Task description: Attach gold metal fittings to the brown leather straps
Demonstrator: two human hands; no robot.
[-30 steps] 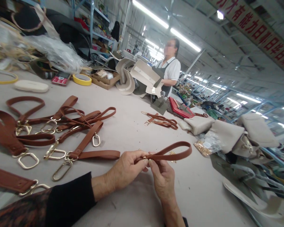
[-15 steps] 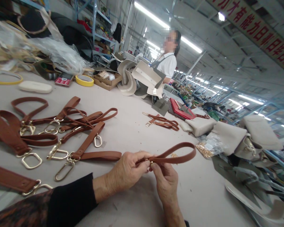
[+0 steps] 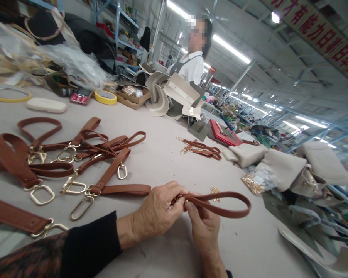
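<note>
A brown leather strap (image 3: 234, 213) is pinched between both hands above the table, its loop sticking out to the right. My left hand (image 3: 159, 208) is closed on the strap's near end, fingertips at a small gold-coloured fitting. My right hand (image 3: 204, 224) grips the strap just beside it, thumb against the fitting; most of that fitting is hidden by fingers. Left of my hands lies a pile of similar brown straps (image 3: 113, 170) with gold-coloured clasps and an oval ring (image 3: 42, 195). Small gold-coloured pieces (image 3: 215, 194) lie on the table behind the held loop.
Further back are two or so thin brown straps (image 3: 200, 148), a yellow tape roll (image 3: 105, 97), a cardboard box (image 3: 133, 101) and a white case (image 3: 46, 105). Beige bags (image 3: 284, 164) and a plastic bag of gold-coloured hardware (image 3: 253, 184) sit right. A person (image 3: 191, 67) stands beyond the table.
The strap's loop has swung lower and a little further right, uncovering more of the small gold-coloured pieces. Both hands keep their pinch. The person at the back has moved left in view.
</note>
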